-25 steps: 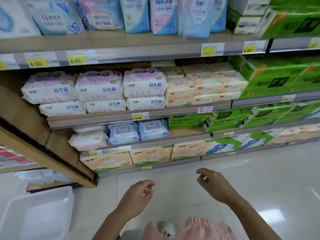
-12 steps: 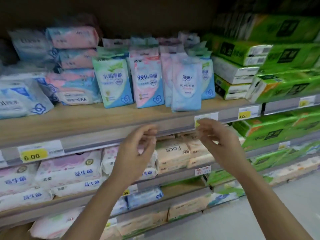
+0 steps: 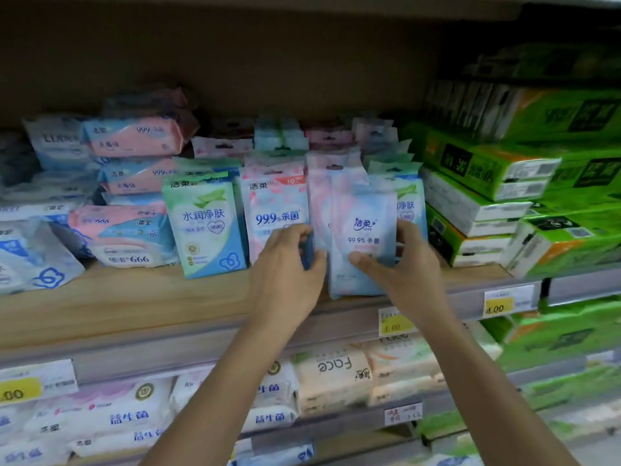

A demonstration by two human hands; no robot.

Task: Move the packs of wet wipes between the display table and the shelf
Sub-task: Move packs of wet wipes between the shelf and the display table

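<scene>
Wipes packs (image 3: pixel 361 230) at shelf (image 3: pixel 134 307) edge, in both hands (image 3: pixel 289 267) (image 3: pixel 408 264)

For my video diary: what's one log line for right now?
place: shelf | left hand: grips pink pack | right hand: grips blue pack | both: upright

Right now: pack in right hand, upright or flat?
Upright: pale blue pack stands on end on the shelf, right hand gripping it, left hand gripping pink pack.

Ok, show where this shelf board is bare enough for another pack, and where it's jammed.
Bare: the front strip of the wooden shelf board, before the green upright wipes pack and the flat pink packs left of it. Crowded: the upright row around the pale blue wipes pack the right hand grips, and the green tissue boxes.
</scene>
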